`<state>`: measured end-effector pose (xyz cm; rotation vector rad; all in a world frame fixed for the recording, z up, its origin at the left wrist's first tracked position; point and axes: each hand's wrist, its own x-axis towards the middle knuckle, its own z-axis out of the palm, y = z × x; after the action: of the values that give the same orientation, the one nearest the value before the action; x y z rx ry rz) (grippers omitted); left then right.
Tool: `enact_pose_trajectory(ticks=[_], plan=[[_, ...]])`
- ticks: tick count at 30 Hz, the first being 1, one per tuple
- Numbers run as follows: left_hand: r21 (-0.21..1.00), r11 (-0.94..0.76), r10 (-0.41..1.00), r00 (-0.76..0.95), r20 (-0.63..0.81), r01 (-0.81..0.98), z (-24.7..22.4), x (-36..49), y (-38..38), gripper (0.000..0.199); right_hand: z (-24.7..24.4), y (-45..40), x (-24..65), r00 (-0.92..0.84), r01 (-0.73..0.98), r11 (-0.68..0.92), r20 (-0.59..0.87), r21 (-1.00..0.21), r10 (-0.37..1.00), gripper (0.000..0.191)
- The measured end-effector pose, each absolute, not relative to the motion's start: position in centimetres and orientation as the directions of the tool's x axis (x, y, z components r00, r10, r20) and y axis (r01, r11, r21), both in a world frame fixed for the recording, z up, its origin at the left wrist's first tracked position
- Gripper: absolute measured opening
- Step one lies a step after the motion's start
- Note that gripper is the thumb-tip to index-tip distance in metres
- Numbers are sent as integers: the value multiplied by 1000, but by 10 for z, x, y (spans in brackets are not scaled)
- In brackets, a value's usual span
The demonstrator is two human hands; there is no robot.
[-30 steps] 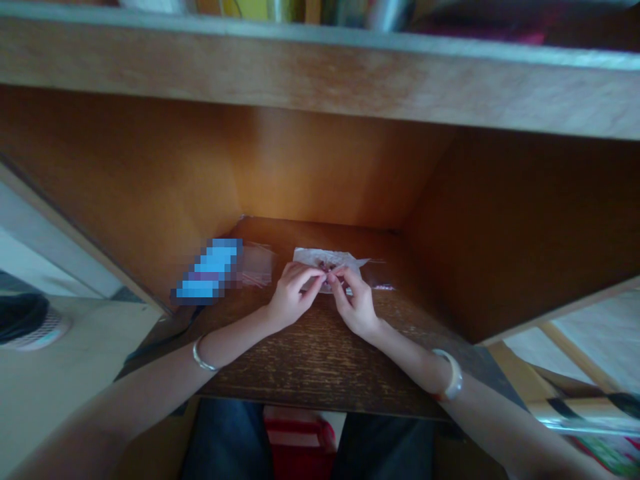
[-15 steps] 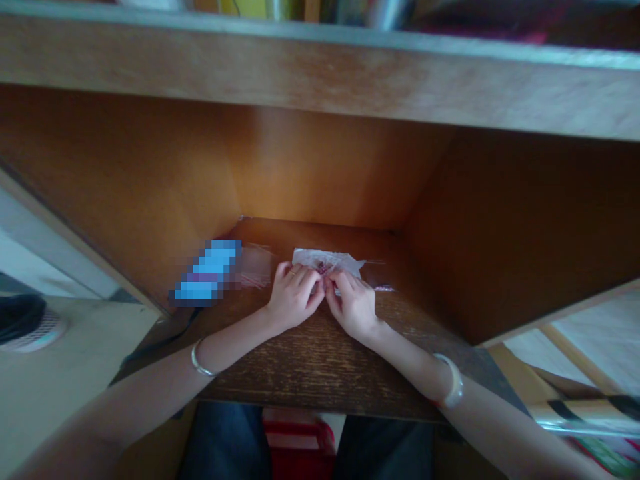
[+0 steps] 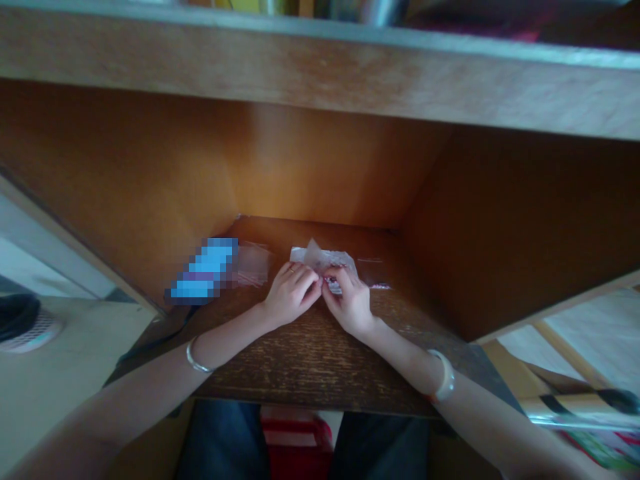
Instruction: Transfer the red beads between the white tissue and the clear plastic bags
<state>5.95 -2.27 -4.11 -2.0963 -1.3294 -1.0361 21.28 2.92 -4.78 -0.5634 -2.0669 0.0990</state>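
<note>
My left hand (image 3: 291, 293) and my right hand (image 3: 351, 301) meet at the fingertips on a crumpled white paper wrapper (image 3: 330, 259), pinching its near edge. A corner of the wrapper stands up above my fingers. A small reddish-purple bit shows between my fingertips, too small to name. Clear plastic film (image 3: 371, 272) sticks out past my right hand. Further left lies a clear plastic bag (image 3: 253, 265) with red marks, beside a pixelated blue object (image 3: 203, 272).
The dark wooden desktop (image 3: 310, 363) sits inside a wooden cubby with side walls (image 3: 465, 227) and a shelf board (image 3: 320, 70) overhead. A dark cable (image 3: 160, 341) runs along the desk's left side. My knees show below the front edge.
The wrapper's corner now stands up, lifted between my fingers. My hands have drawn slightly closer together around it.
</note>
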Motion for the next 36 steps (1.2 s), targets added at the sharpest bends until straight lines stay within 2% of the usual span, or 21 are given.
enact_pose_trajectory(ticks=[3, 10, 15, 22, 28, 31, 36], plan=[[22, -471, 548, 272, 791, 882, -41, 60, -24, 19, -48, 29, 213, -441, 300, 903, 794, -309, 418, 10], [-4, -438, 503, 249, 828, 899, -40, 61, -25, 16, -47, 26, 214, -452, 315, 908, 798, -276, 399, 20], [2, -439, 536, 260, 803, 898, -40, 61, -24, 16, -50, 30, 214, -436, 361, 867, 760, -343, 482, 18], [31, -450, 602, 278, 749, 892, -41, 63, -26, 10, -54, 37, 213, -390, 343, 843, 753, -415, 530, 22], [33, -352, 626, 209, 751, 936, -44, 66, -26, 60, -54, 33, 210, -352, 288, 848, 774, -446, 526, 29], [34, -342, 664, 216, 716, 939, -45, 65, -25, 65, -54, 31, 210, -366, 254, 866, 785, -432, 499, 31], [68, -357, 639, 191, 745, 932, -48, 63, -23, 61, -53, 29, 209, -398, 210, 876, 781, -433, 482, 34]])
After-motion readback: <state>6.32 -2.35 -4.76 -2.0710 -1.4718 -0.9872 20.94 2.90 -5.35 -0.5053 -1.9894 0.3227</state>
